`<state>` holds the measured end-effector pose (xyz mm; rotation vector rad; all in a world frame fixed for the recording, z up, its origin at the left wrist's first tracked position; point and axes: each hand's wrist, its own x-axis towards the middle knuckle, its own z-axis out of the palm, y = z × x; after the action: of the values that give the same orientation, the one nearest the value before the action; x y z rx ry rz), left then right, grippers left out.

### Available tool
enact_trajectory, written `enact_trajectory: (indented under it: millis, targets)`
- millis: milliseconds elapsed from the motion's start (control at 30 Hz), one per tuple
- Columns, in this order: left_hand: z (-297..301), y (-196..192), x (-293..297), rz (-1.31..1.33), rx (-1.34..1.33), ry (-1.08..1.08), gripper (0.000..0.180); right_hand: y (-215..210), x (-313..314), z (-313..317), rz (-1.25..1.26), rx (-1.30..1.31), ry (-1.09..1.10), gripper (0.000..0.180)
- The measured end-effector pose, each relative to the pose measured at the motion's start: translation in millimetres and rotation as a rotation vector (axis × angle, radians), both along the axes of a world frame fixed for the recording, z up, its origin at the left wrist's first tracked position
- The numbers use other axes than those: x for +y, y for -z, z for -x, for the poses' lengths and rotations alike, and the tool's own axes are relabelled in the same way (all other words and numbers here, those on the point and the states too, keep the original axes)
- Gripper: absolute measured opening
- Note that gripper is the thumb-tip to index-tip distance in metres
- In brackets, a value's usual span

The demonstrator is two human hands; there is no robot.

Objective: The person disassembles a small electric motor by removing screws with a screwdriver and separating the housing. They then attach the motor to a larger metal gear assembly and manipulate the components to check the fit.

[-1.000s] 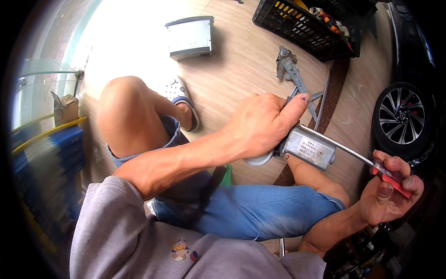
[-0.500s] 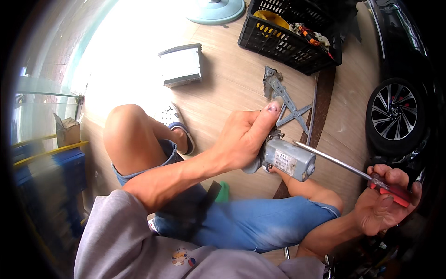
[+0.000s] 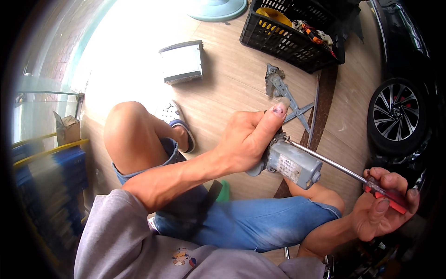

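My left hand [image 3: 248, 142] is closed around one end of a grey electric motor [image 3: 297, 162] with a paper label on its side, its thumb pointing up and away. The part under my palm is hidden. In my right hand [image 3: 383, 209] lies the red handle of a screwdriver [image 3: 332, 162], gripped between thumb and fingers. Its long metal shaft reaches left, and the tip is at the screws by the motor's gearbox end. On the floor beyond, a grey metal scissor-type window regulator [image 3: 290, 100] lies with its arms crossed.
A black plastic crate [image 3: 288, 44] holding tools stands at the far right. Left of it are a boxy silver-and-black device [image 3: 183, 63] and a light-blue round base [image 3: 218, 11]. A car wheel [image 3: 396, 111] stands at right, a blue-and-yellow rack [image 3: 51, 172] at left.
The motor in my left hand has shifted slightly right and down. The screwdriver's tip has moved left along it, closer to the gearbox-end screws.
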<state>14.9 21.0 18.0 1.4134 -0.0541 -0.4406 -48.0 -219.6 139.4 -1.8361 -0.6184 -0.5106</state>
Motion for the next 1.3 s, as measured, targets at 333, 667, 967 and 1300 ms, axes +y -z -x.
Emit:
enact_trajectory:
  millis: [333,667,967,1300]
  targets:
    - [-2,-2,2,0.038,0.057,-0.01,0.065,0,5,0,0.004,-0.032,-0.04,0.051]
    - [-2,-4,1,0.022,0.037,-0.032,0.064,18,17,0,0.037,-0.07,0.154,0.045]
    - [2,-6,3,0.064,-0.025,0.013,0.054,11,0,-2,-0.086,-0.103,0.266,0.049]
    - [1,-4,5,0.041,0.011,-0.01,0.06,6,-1,3,-0.083,-0.043,0.166,0.05]
